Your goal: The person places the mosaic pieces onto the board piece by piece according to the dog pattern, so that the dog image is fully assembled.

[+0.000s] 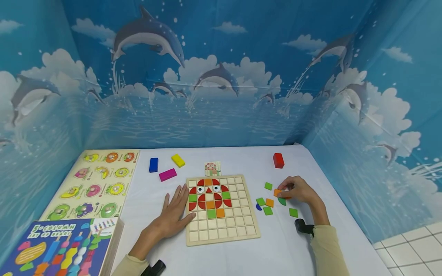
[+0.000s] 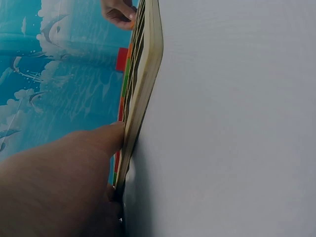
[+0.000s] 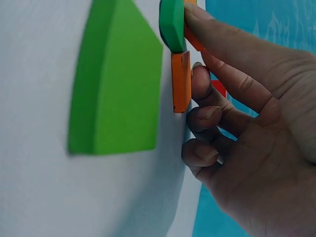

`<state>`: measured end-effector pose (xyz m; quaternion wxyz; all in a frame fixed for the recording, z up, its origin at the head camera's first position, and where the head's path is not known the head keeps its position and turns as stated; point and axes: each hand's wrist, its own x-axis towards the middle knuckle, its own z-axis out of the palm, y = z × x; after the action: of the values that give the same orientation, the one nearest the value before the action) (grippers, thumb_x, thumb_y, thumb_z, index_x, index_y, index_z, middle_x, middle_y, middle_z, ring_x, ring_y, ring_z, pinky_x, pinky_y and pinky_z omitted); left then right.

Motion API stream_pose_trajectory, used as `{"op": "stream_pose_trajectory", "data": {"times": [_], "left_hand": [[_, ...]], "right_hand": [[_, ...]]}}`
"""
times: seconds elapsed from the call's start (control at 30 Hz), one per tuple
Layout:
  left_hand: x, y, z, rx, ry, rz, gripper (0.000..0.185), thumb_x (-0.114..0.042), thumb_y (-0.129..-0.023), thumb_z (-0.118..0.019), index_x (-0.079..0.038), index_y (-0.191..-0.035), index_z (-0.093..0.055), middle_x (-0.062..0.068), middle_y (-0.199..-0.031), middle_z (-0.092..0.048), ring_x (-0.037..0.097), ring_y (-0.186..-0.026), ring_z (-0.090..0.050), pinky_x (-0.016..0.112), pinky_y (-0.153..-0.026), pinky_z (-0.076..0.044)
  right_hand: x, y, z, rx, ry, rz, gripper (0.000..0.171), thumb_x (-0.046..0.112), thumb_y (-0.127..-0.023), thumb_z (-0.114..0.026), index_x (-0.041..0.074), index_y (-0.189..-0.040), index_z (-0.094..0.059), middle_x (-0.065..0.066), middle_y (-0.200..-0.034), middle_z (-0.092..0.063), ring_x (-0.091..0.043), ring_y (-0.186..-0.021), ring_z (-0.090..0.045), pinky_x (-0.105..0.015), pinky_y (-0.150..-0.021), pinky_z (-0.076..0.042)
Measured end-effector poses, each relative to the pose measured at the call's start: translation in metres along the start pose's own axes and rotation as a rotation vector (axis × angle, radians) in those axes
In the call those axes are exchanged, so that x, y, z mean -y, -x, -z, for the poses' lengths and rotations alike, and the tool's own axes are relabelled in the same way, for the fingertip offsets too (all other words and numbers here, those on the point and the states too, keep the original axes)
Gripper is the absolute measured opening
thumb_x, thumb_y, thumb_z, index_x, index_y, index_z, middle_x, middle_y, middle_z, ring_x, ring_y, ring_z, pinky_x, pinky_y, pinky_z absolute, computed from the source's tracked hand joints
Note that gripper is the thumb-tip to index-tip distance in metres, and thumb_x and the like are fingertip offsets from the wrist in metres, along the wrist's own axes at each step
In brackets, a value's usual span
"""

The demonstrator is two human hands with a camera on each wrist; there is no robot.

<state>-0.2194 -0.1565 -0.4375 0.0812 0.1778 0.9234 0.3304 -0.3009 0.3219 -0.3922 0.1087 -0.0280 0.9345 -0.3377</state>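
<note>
A wooden grid board [image 1: 239,230] lies on the white table, part of it filled with red, green and orange tiles and two eye tiles that make a bird-like picture. My left hand [image 1: 171,216] rests along the board's left edge, fingers extended; its thumb lies against the rim in the left wrist view. To the right of the board, my right hand [image 1: 299,189] pinches an orange square tile [image 1: 277,193] between thumb and forefinger. A green curved tile [image 3: 172,24] and another orange tile [image 3: 180,84] lie close by the fingers. The other fingers are curled.
Loose green tiles [image 1: 268,211], an orange tile [image 1: 269,202] and a blue curved tile [image 1: 258,207] lie right of the board. Behind it are a small pattern card [image 1: 212,168] and coloured blocks [image 1: 167,174]. A fruit board [image 1: 93,180] and a box [image 1: 58,249] occupy the left.
</note>
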Motion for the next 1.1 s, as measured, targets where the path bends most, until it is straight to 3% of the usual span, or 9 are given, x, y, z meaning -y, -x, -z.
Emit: {"op": "stream_pose_trajectory", "data": {"times": [0.33,0.53,0.83,1.1], "left_hand": [[-0.001,0.0,0.0,0.016,-0.025,0.016,0.096,-0.046,-0.105,-0.066,-0.005,-0.173,-0.012,0.012,-0.182,-0.004,0.033,-0.168,0.006,0.064,-0.13,0.01],[0.003,-0.001,-0.002,0.004,-0.016,0.014,0.097,-0.046,-0.104,-0.066,-0.005,-0.173,-0.012,0.012,-0.182,-0.004,0.033,-0.168,0.005,0.064,-0.13,0.011],[0.001,0.002,0.0,-0.006,0.017,-0.012,0.095,-0.044,-0.104,-0.067,-0.002,-0.172,-0.016,0.017,-0.181,-0.008,0.037,-0.167,0.004,0.066,-0.129,0.011],[-0.001,0.001,0.002,-0.005,0.002,-0.018,0.094,-0.042,-0.104,-0.068,0.0,-0.172,-0.016,0.017,-0.181,-0.008,0.038,-0.167,0.003,0.067,-0.129,0.009]], "right_hand": [[0.003,0.0,0.001,0.006,0.007,-0.028,0.023,0.012,-0.087,-0.091,0.002,-0.103,-0.079,-0.006,-0.091,-0.062,-0.026,-0.09,-0.052,-0.032,-0.071,-0.045],[0.004,0.0,0.004,0.027,-0.026,-0.032,0.012,0.01,-0.094,-0.084,0.003,-0.102,-0.079,-0.006,-0.094,-0.07,-0.024,-0.089,-0.059,-0.029,-0.071,-0.054],[0.034,0.003,-0.003,0.082,-0.067,0.121,0.008,0.006,-0.098,-0.078,0.001,-0.104,-0.079,-0.005,-0.093,-0.073,-0.024,-0.085,-0.062,-0.028,-0.072,-0.057],[0.078,0.001,-0.035,0.162,-0.066,0.304,0.005,0.005,-0.099,-0.078,0.004,-0.101,-0.082,-0.002,-0.096,-0.078,-0.018,-0.087,-0.066,-0.024,-0.081,-0.058]]}}
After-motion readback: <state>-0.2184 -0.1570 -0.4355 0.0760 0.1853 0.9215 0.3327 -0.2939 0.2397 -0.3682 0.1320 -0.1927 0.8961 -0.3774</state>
